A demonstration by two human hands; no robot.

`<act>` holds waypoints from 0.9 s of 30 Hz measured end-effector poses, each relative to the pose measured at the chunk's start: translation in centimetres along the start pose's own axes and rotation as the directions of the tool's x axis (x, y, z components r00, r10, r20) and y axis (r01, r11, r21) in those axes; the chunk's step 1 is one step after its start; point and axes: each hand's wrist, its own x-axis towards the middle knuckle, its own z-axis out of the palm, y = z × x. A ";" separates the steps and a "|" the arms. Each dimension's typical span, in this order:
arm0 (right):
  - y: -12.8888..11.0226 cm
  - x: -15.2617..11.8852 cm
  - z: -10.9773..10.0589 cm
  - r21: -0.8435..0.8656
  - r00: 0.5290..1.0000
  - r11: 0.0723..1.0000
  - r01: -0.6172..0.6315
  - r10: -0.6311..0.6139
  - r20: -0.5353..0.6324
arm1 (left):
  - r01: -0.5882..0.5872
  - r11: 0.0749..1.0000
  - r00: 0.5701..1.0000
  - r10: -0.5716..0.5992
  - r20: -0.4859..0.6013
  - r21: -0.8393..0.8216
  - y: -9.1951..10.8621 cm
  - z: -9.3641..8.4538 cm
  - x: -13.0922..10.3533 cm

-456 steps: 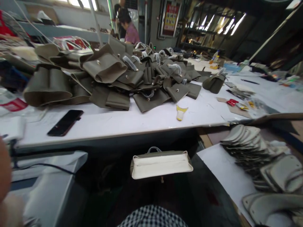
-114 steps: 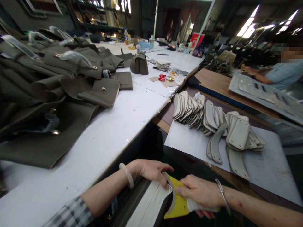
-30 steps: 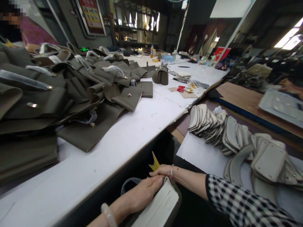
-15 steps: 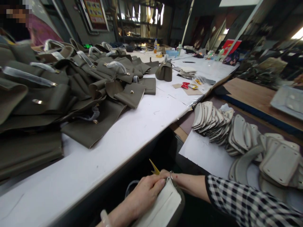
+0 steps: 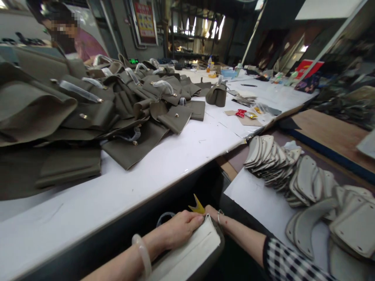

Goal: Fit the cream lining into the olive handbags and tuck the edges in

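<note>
My left hand [image 5: 182, 227] is closed over the near edge of a grey-green handbag [image 5: 190, 253], its thumb lying along the pale side facing me. A clear handle loop [image 5: 164, 217] shows just beyond that wrist. My right hand [image 5: 209, 213] is at the bag's far upper corner, mostly hidden behind it. From beside its fingers juts a yellow forked piece [image 5: 198, 204], like the spread handles of a hand tool. The fingers look closed around the tool, but its working end is out of sight.
Grey-green bags with wrapped handles [image 5: 137, 113] are heaped on the white table [image 5: 164, 164]. One small bag [image 5: 216, 95] stands apart. At right, curved grey panels [image 5: 269, 156] are stacked beside a wooden board [image 5: 331, 128]. A person in pink [image 5: 88, 45] is at the back left.
The camera view has swung left, so the table contents sit further right. The yellow forked piece shows wider apart. Both hands stay at the bag.
</note>
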 end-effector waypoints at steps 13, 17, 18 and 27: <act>-6.2 -2.7 -7.2 -0.652 0.889 0.703 0.284 0.062 0.455 | 0.096 0.986 0.986 -0.113 -0.120 -0.138 -1.0 0.0 0.6; -7.0 -0.9 -4.8 -0.838 0.891 0.316 0.444 -0.257 0.375 | 0.047 0.983 0.989 -0.070 -0.126 -0.180 -1.1 0.1 0.4; -7.2 -0.6 -4.3 -0.855 0.865 0.241 0.460 -0.338 0.371 | 0.035 0.983 0.989 -0.060 -0.133 -0.181 -1.1 0.1 0.4; -8.8 0.8 -1.9 -0.769 0.684 -0.019 0.639 -0.443 0.580 | 0.005 0.999 0.981 -0.014 -0.193 -0.048 0.0 -0.3 -0.2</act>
